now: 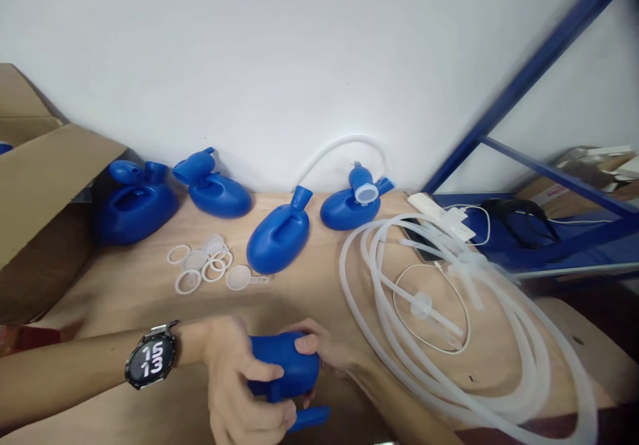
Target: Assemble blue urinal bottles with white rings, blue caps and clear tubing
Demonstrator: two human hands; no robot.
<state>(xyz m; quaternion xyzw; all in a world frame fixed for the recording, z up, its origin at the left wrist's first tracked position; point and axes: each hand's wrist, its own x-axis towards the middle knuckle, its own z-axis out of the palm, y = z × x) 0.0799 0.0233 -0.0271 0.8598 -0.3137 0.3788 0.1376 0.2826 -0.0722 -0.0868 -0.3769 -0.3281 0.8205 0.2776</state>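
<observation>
Both the left hand (239, 382) and right hand (324, 352) grip one blue bottle (284, 365). Four more bottles (278, 239) lie beyond the hands, with several white rings (188, 282).

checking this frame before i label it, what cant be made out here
Head view only:
- blue container in both hands: its lower part is covered by the left hand and right hand.
- cardboard box: cut off by the left edge, its contents hidden by the flap.
- clear rings: too small to count.
- items on blue shelf: blurred.
</observation>
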